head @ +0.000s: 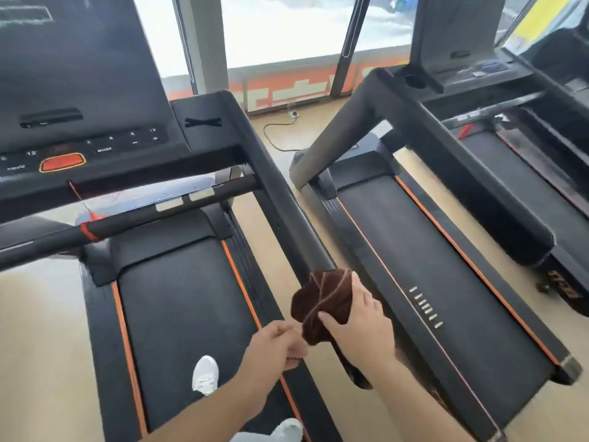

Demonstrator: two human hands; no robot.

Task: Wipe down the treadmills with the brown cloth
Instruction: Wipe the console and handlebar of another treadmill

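Brown and folded into a thick pad with pale stitched edges showing, the cloth [323,301] sits in both of a person's hands above the right side rail [280,193] of the nearer treadmill [178,301]. The right hand [358,323] wraps the pad from the right, thumb pressed on its lower face and fingers curled round the back. The left hand [275,344] is closed in a pinch on a loose corner at the cloth's lower left edge. The person stands on the black running belt, one white trainer [205,374] planted beside the orange trim line. Ahead, the console [83,90] shows a dark screen, a row of keys and a red stop button [62,161]. A second treadmill [430,282] stands just to the right, across a strip of pale floor where a black power cable [274,135] trails toward the window.
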